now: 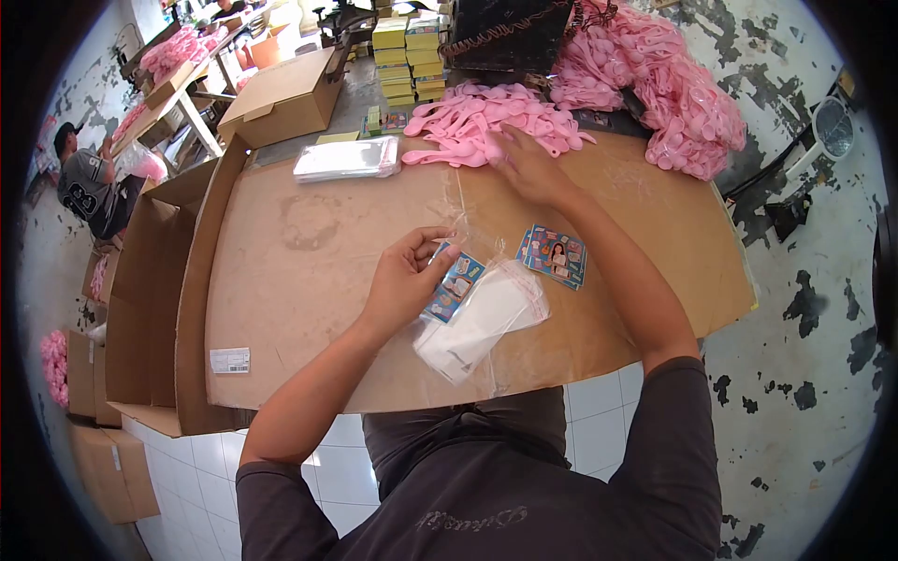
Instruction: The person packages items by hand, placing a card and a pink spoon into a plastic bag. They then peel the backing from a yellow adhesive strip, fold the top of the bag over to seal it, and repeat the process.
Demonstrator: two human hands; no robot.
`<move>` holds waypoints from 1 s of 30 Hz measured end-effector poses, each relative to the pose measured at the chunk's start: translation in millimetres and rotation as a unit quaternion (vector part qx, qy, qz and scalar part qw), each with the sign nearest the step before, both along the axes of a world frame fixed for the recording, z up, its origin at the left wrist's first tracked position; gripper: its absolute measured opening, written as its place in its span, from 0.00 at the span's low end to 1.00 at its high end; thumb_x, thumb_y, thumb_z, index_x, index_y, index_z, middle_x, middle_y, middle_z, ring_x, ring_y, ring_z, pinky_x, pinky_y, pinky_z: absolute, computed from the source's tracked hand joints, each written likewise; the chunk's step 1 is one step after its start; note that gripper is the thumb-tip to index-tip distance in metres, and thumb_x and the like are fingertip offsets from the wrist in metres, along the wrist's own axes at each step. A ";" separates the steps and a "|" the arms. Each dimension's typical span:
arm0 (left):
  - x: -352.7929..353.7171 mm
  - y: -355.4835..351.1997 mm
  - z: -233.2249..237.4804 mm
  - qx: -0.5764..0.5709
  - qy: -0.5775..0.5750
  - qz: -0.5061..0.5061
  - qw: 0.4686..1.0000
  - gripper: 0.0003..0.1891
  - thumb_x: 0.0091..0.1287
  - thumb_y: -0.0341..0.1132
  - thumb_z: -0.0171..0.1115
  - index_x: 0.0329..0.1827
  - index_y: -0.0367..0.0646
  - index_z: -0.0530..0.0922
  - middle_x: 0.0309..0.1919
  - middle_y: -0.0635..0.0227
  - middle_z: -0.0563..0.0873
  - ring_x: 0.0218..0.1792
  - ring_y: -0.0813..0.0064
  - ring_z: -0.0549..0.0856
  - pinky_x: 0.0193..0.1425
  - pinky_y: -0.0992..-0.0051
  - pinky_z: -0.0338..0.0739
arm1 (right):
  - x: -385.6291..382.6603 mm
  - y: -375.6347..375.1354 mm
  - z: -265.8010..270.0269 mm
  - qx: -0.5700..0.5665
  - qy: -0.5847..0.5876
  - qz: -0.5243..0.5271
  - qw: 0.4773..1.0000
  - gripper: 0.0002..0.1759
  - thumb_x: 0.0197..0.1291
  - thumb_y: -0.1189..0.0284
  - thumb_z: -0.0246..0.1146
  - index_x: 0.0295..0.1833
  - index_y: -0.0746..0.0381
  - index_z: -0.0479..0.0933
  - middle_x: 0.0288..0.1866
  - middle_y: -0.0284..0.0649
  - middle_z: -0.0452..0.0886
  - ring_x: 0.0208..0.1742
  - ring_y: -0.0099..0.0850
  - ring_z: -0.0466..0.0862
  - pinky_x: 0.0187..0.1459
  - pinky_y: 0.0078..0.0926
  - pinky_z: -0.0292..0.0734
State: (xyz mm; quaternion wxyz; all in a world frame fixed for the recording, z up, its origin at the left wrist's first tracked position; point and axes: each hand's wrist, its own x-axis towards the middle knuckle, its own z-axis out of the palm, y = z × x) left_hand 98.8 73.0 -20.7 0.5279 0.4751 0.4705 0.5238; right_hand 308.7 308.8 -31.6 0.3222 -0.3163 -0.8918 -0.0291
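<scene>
My left hand is closed on a small blue printed card, pinched between thumb and fingers, with clear plastic around its upper end. Just below and to the right lie several clear plastic bags with white showing through, partly under the card. My right hand reaches to the front edge of a loose heap of pink plastic spoons; its fingers look spread and touch the heap, though their tips are partly lost among the spoons. A small stack of blue printed cards lies between my forearms.
A cardboard sheet covers the table. A pack of clear bags lies at the back left, with stacked yellow-edged cards behind. Bagged pink spoons pile up at the back right. An open carton stands left; another person sits beyond.
</scene>
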 end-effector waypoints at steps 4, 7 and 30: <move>-0.5 -0.7 -5.1 0.014 -0.025 -0.017 0.999 0.19 0.76 0.31 0.67 0.66 0.35 0.77 0.40 0.71 0.90 0.32 0.91 0.82 0.29 0.88 0.71 | -6.6 -24.2 -4.3 -0.054 -0.006 0.004 0.999 0.22 0.73 0.61 0.61 0.65 0.61 0.78 0.63 0.51 0.80 0.68 0.48 0.76 0.66 0.44 0.73; 1.3 -4.2 2.8 0.007 -0.007 -0.022 1.000 0.18 0.76 0.31 0.66 0.66 0.36 0.78 0.40 0.72 0.90 0.31 0.92 0.82 0.28 0.87 0.71 | 1.7 -60.5 15.0 -0.147 -0.032 0.006 0.989 0.17 0.68 0.64 0.65 0.56 0.63 0.81 0.56 0.48 0.82 0.63 0.47 0.78 0.63 0.45 0.74; 4.4 -5.5 7.7 -0.007 -0.019 -0.037 0.999 0.17 0.76 0.28 0.65 0.64 0.35 0.77 0.43 0.65 0.91 0.39 0.85 0.87 0.40 0.84 0.81 | -25.7 -45.4 13.0 -0.071 -0.101 0.022 0.992 0.14 0.64 0.74 0.66 0.53 0.67 0.82 0.48 0.47 0.85 0.49 0.46 0.85 0.52 0.42 0.79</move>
